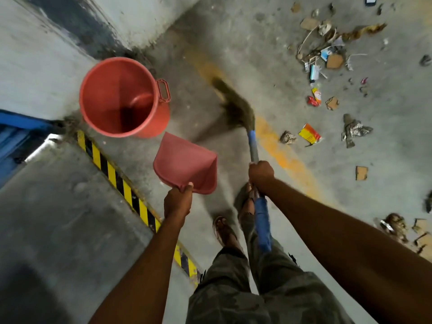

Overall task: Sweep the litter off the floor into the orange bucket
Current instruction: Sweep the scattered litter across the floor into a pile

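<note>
The orange bucket (pixel 124 97) stands upright and looks empty, on the concrete floor at the left beside a wall. My left hand (pixel 178 201) grips the handle of a pink dustpan (pixel 185 163), held in the air just right of and nearer than the bucket. My right hand (pixel 260 174) grips the blue handle of a broom (pixel 236 108), whose blurred bristles reach out past the bucket's right side. Litter (pixel 325 57) lies scattered at the upper right: cardboard scraps, wrappers, paper, a yellow-red packet (pixel 309 134).
A yellow-black hazard stripe (pixel 112 169) edges a raised concrete slab at the left. A faded yellow line (pixel 280 150) crosses the floor. More debris (pixel 397 226) lies at the right edge. My sandalled feet (pixel 225 232) stand below the broom. A blue frame (pixel 16 122) sits far left.
</note>
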